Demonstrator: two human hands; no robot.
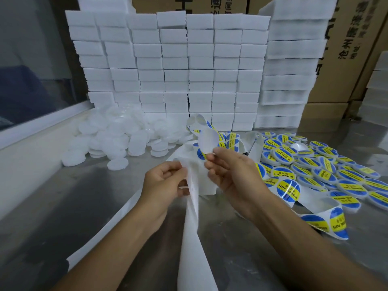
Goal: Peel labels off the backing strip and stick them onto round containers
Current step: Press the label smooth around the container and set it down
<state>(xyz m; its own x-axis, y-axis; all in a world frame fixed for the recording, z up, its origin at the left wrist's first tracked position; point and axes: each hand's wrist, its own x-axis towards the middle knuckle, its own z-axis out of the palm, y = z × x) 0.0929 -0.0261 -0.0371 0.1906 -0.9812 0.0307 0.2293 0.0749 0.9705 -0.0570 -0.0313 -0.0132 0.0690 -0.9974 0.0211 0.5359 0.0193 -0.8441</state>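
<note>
Labels [288, 191] printed blue and yellow ride a white backing strip [192, 208] that runs from the lower edge of the view up between both hands, then loops away to the right across the steel table [63, 206]; its long axis near the hands runs roughly toward and away from the person, with the emptied length hanging down toward the body. The step in hand looks like the peel itself. The left hand [165, 183] has its fingers closed on the strip's edge, holding it taut, while the right hand [228, 173] pinches, thumb against forefinger, the lower rim of one round label [207, 141] that stands lifted above the strip, its pale adhesive back turned toward the camera and its printed face away. Whether that label is wholly free of the backing I cannot tell, since the fingers cover its bottom edge. Next, by my judgement, it must come clear without curling onto itself, then be carried to a bare container and laid flat and centred on it. Unlabelled white round containers [109, 139] lie heaped at the left, well apart from the hands; finished labelled containers [327, 164] are spread at the right, near the right forearm. Stacked white foam blocks [189, 66] wall off the back.
</note>
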